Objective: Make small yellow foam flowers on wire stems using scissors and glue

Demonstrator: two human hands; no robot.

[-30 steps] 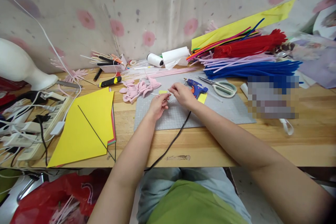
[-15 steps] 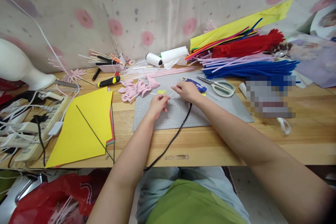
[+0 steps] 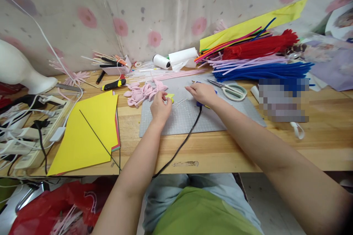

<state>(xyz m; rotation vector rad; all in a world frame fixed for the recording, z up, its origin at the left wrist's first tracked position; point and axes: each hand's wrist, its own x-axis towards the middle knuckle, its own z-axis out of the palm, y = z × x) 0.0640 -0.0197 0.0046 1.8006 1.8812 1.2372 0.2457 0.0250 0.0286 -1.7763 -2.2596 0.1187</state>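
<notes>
My left hand [image 3: 161, 108] is over the left part of the grey cutting mat [image 3: 182, 125], its fingers pinched at a small yellow-green piece [image 3: 170, 97]. Thin white sticks [image 3: 180, 101] lie just to the right of that piece. My right hand [image 3: 203, 93] is above the mat with its fingers drawn together; whatever they may hold is too small to make out. Under this hand lies a blue glue gun [image 3: 199, 104], partly hidden, its black cord running to the table's front edge. Pink fuzzy petals [image 3: 143, 93] are heaped beyond my left hand.
Scissors [image 3: 233, 91] lie right of my right hand. Behind them are blue pipe cleaners [image 3: 261, 71] and red pipe cleaners [image 3: 261, 46]. A yellow-black utility knife [image 3: 114, 85], yellow sheets [image 3: 85, 136] and a power strip [image 3: 52, 132] with tangled cables occupy the left.
My hands have moved apart. The left has shifted left and forward to the yellow-green piece; the right has moved slightly right. The thin white sticks now lie between them.
</notes>
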